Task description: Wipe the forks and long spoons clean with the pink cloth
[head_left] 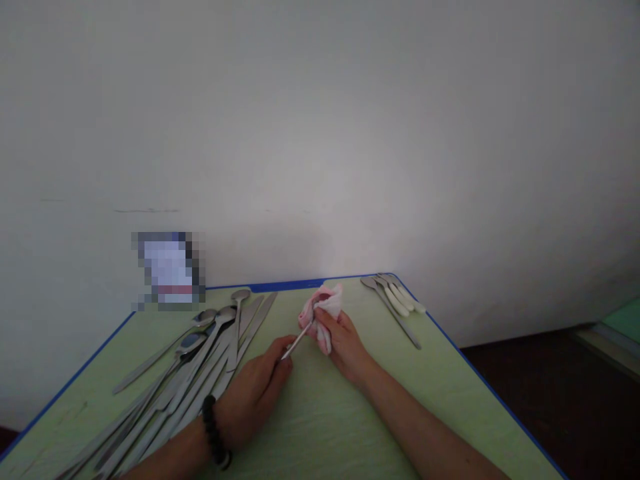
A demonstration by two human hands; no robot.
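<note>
My left hand (255,393) rests on the green table (320,427) and pinches the handle end of a thin metal utensil (299,342). A black bead bracelet (215,433) sits on that wrist. My right hand (345,343) is closed round a pink and white cloth (323,307), which wraps the utensil's far end. Both hands meet near the middle of the table, toward its far edge.
A heap of several long spoons and knives (200,360) lies on the table's left side. A few utensils, some with white handles (397,297), lie at the far right corner. The table has a blue rim (300,285) and stands against a white wall. A blurred box (167,270) stands at the back left.
</note>
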